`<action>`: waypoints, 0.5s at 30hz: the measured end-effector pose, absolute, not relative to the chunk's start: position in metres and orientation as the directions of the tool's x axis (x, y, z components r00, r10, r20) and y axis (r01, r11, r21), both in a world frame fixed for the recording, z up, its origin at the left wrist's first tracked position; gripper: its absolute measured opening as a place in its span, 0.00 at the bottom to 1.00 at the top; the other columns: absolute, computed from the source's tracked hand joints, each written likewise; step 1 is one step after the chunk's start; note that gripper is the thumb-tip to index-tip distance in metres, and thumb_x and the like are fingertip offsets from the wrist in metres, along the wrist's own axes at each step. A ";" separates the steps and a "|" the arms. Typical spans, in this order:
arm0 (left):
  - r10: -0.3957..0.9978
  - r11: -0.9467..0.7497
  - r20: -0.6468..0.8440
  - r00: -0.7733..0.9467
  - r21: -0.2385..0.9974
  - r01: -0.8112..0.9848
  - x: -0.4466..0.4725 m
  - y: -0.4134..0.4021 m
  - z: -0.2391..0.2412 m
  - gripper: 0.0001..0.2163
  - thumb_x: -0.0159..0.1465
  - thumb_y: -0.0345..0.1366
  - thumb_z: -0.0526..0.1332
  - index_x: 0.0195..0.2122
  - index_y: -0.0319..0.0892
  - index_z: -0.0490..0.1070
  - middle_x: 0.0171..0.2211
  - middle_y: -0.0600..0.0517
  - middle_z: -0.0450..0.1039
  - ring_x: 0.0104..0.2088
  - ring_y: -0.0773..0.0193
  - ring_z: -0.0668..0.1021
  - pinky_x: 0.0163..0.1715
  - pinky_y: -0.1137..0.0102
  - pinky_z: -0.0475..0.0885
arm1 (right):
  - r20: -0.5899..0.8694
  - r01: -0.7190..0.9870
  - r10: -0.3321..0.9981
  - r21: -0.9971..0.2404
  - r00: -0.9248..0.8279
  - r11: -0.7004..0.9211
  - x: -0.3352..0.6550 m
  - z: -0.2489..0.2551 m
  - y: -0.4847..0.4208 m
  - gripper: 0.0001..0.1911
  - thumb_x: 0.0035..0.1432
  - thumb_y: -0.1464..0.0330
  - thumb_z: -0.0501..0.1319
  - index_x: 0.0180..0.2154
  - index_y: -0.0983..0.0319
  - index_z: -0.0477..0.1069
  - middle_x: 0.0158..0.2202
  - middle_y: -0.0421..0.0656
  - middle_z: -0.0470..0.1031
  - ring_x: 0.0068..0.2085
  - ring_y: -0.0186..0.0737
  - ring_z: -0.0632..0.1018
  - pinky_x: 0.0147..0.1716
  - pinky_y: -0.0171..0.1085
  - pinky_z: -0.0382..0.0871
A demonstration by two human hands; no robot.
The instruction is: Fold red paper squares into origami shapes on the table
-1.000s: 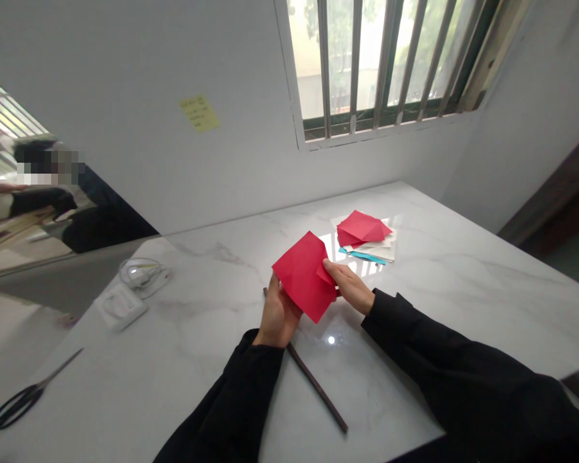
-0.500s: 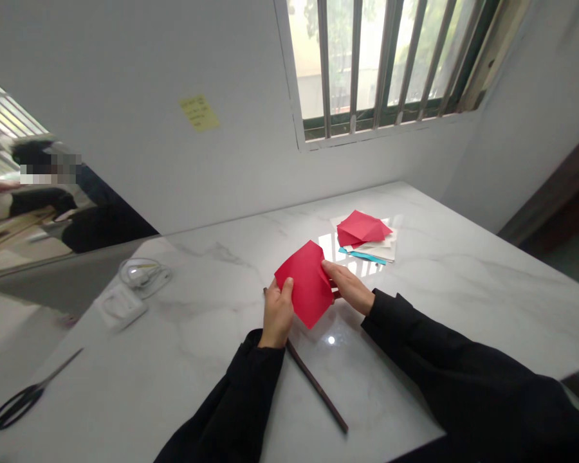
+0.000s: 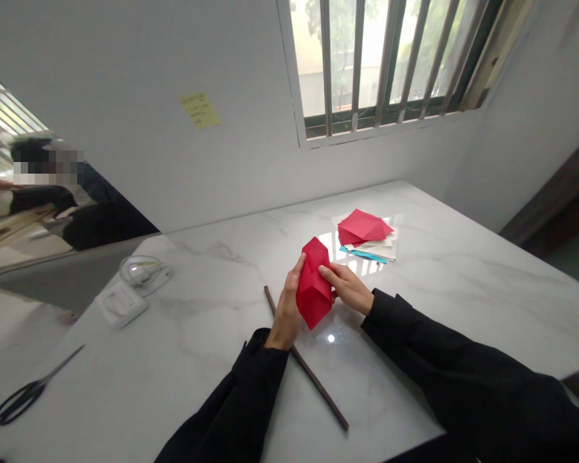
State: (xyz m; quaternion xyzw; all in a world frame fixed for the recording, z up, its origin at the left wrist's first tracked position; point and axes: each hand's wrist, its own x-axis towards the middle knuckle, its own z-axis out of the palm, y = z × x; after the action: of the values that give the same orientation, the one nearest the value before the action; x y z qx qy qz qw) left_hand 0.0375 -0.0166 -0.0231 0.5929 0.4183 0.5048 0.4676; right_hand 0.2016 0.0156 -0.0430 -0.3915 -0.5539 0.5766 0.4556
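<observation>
On the white wall [image 3: 241, 148], a yellow note [image 3: 200, 110] bears illegible handwriting. Over the glossy, marble-veined counter [image 3: 197, 360], the left hand [image 3: 285, 310] and right hand [image 3: 349, 286] clasp folded red paper [image 3: 313, 301].

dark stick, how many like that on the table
1: the dark stick lies diagonally on the table, partly hidden behind the left hand. The black sleeves could hide more.

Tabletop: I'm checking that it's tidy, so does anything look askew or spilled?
Mildly: the stacked red sheets lie askew over the pale sheets, corners mismatched, and a blue strip shows slantwise at their near edge. I see no spill.
</observation>
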 end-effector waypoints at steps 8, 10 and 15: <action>0.982 -0.189 0.187 0.037 0.979 0.069 0.034 -0.007 -0.029 0.26 0.69 0.45 0.62 0.68 0.51 0.63 0.66 0.44 0.67 0.61 0.49 0.74 0.59 0.54 0.72 | 0.072 -0.075 0.957 -0.996 -0.282 0.053 0.203 -0.044 0.016 0.27 0.64 0.44 0.57 0.36 0.62 0.70 0.24 0.36 0.68 0.21 0.32 0.72 0.18 0.31 0.67; 0.988 -0.153 0.153 0.017 0.988 0.031 0.035 -0.007 -0.028 0.29 0.67 0.45 0.63 0.68 0.52 0.61 0.60 0.43 0.72 0.51 0.51 0.81 0.48 0.57 0.79 | 0.078 -0.067 0.957 -0.996 -0.280 0.062 0.203 -0.043 0.016 0.27 0.63 0.44 0.58 0.37 0.62 0.70 0.24 0.36 0.69 0.21 0.32 0.72 0.18 0.31 0.67; 0.992 -0.122 0.122 -0.034 0.992 -0.015 0.036 -0.009 -0.025 0.33 0.64 0.45 0.67 0.69 0.49 0.59 0.50 0.43 0.77 0.42 0.55 0.83 0.40 0.62 0.80 | 0.077 -0.068 0.956 -0.996 -0.284 0.060 0.203 -0.042 0.015 0.27 0.63 0.43 0.57 0.37 0.62 0.70 0.24 0.36 0.68 0.21 0.33 0.71 0.18 0.31 0.66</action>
State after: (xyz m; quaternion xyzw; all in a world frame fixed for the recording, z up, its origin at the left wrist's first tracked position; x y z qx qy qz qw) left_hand 0.0362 -0.0094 -0.0253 0.5170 0.4723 0.5421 0.4645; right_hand 0.2026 0.0154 -0.0423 -0.3901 -0.5692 0.5640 0.4537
